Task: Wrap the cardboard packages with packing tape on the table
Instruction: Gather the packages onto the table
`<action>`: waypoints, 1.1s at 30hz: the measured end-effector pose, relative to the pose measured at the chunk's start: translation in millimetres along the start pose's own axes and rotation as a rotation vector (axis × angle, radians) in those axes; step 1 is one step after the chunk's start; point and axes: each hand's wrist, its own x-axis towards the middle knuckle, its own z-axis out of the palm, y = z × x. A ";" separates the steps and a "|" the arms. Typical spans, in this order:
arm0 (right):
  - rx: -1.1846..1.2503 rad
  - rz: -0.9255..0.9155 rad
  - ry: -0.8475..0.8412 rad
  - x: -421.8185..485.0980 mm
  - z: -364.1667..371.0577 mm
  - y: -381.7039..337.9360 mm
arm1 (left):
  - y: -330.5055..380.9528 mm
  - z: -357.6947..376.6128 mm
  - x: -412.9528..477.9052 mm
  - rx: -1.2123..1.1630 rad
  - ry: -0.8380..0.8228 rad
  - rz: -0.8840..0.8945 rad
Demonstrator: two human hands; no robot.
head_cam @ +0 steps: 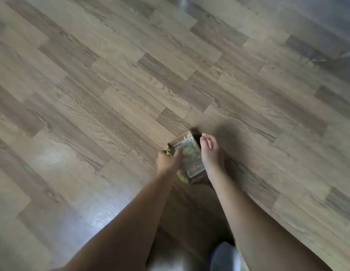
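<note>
Curls the left fingers (162, 153) round the left edge of the cardboard package (190, 154), thumb lying across its top. Shows a scrap of yellow by the knuckles, too blurred to name. Lays the right fingers (205, 139) nearly straight along the package's right side, released, pressing rather than clasping. Brackets the package between left hand (168, 161) and right hand (211, 155), low on the wood-grain floor (92, 94), with no desk in view.

Looks like steadying or lifting a package already glossy with packing tape (188, 147) over a white label (195, 170). To do it well: keep both palms square against opposite sides, lift level, and avoid dragging the thumb across the film, lest an edge peel or wrinkle. No roll of tape in sight.

Sealed on every visible face; contents hidden. At the bottom edge, a blurred grey shape (226, 255), probably a foot.
</note>
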 end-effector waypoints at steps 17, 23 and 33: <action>-0.173 -0.227 0.159 -56.0 -16.9 -140.2 | 118.9 -77.9 -109.9 -0.122 0.098 0.185; -0.166 -0.334 0.070 -149.9 -71.3 -310.8 | 237.4 -165.2 -246.0 -0.138 0.107 0.312; -0.148 -0.339 0.130 -262.0 -115.4 -542.4 | 397.0 -293.7 -386.2 0.016 0.095 0.590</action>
